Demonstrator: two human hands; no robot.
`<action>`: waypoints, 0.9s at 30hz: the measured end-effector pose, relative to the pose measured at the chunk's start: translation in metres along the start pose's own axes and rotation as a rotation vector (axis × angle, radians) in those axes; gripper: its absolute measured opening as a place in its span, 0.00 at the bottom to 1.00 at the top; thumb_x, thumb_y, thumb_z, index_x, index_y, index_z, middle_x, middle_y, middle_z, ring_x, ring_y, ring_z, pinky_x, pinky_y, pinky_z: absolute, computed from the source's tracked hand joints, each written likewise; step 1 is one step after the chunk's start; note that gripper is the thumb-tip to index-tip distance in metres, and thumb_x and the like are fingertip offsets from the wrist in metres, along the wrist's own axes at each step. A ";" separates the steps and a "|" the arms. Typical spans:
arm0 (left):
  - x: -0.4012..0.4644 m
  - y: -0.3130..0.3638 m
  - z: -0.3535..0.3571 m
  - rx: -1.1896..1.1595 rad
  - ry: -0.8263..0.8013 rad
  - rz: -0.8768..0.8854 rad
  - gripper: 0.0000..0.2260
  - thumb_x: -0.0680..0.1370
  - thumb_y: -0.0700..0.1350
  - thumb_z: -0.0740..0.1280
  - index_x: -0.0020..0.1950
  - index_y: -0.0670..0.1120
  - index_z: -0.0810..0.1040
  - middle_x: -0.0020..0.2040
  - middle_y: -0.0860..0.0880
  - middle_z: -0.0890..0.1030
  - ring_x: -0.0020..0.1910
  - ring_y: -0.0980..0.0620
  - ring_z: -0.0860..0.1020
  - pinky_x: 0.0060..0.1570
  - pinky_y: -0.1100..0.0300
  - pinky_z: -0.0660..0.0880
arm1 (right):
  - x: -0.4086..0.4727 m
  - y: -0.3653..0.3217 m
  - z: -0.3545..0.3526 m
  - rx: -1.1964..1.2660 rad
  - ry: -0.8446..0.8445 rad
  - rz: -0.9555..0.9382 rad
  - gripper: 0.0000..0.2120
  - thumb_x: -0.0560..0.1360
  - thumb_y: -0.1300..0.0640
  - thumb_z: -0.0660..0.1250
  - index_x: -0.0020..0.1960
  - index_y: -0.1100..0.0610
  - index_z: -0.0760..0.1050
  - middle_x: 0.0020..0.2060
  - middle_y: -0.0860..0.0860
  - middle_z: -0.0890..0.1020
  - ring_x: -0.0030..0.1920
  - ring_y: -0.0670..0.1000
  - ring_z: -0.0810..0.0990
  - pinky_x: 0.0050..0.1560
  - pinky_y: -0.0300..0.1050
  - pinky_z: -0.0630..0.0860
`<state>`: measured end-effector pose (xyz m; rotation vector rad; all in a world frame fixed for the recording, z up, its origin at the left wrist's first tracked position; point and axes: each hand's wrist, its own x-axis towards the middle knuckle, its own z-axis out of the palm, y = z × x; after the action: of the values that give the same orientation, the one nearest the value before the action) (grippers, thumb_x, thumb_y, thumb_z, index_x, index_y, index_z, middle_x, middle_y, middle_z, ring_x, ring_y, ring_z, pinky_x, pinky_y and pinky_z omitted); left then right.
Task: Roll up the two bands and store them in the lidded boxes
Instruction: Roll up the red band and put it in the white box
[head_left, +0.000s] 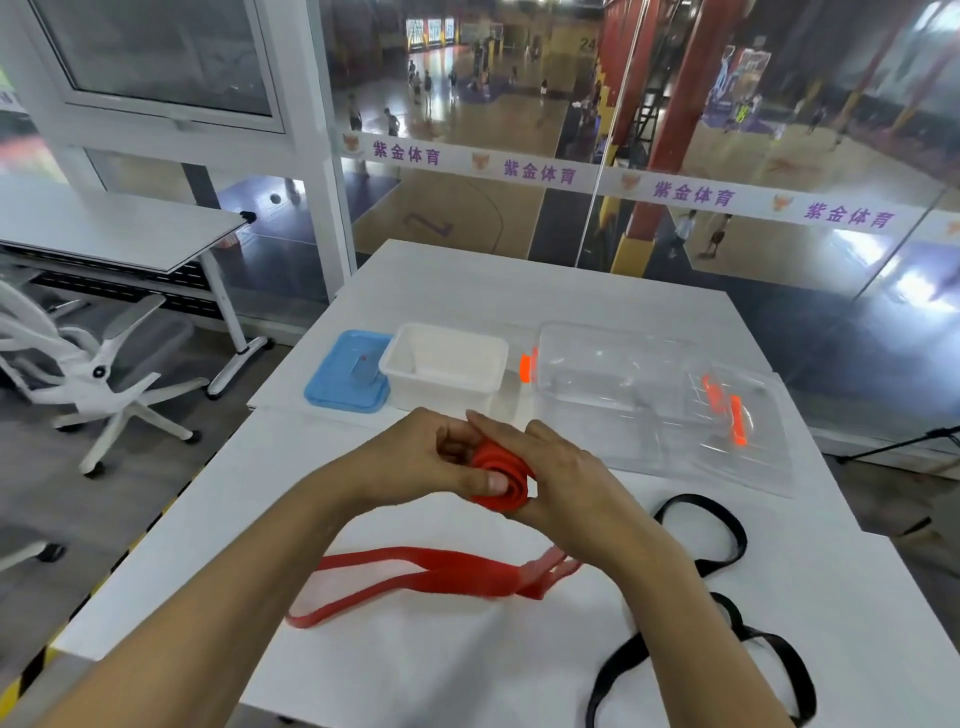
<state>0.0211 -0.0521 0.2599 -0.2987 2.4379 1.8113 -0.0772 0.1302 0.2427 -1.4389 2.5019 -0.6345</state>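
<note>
Beyond a glass wall (675, 156) lies a sports hall with wooden courts; on this side stands a white table (467, 649) carrying everything. Above the table's middle, both hands meet around the coiled end of the red band (501, 480). The left hand (431, 457) curls its fingers over the coil, the thumb pressed on its front face. The right hand (550, 467) wraps the coil from the other side, fingers laid across its top. From the coil the loose part of the red band drops under the right wrist and runs flat along the table toward the left edge, ending in a narrow loop.

A black band (727, 613) lies unrolled in loose loops near the right edge, from mid-table down to the near edge.

Along the far side of the table sit the boxes, both open. A white box (447, 364) stands left of centre, with a blue lid (348, 379) lying flat just beside it on the left. Right of it is a clear box (597, 384) with an orange clasp on its left end, and its clear lid (727, 431), with orange clasps, rests against its right side.
</note>
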 end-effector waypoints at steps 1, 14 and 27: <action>-0.001 0.000 0.001 0.029 0.010 0.012 0.16 0.73 0.45 0.79 0.60 0.46 0.84 0.53 0.48 0.88 0.54 0.50 0.86 0.58 0.55 0.81 | -0.001 -0.001 -0.001 0.006 -0.002 -0.001 0.41 0.78 0.47 0.73 0.81 0.29 0.52 0.50 0.44 0.72 0.47 0.48 0.76 0.52 0.45 0.78; -0.003 -0.001 0.031 -0.372 0.415 0.084 0.19 0.67 0.49 0.78 0.57 0.47 0.86 0.49 0.48 0.89 0.50 0.51 0.87 0.54 0.58 0.83 | -0.008 -0.008 -0.009 0.202 0.181 0.250 0.22 0.72 0.38 0.74 0.57 0.43 0.65 0.36 0.46 0.77 0.37 0.46 0.77 0.38 0.42 0.71; -0.003 -0.002 0.053 -0.645 0.484 0.043 0.18 0.68 0.49 0.77 0.55 0.45 0.84 0.49 0.45 0.89 0.51 0.48 0.87 0.48 0.60 0.83 | -0.007 -0.022 0.031 0.374 0.429 0.247 0.28 0.77 0.42 0.71 0.73 0.32 0.65 0.53 0.42 0.76 0.51 0.44 0.79 0.54 0.42 0.76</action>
<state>0.0222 -0.0021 0.2430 -0.8149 2.0109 2.7759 -0.0450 0.1182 0.2242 -0.9173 2.6026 -1.3897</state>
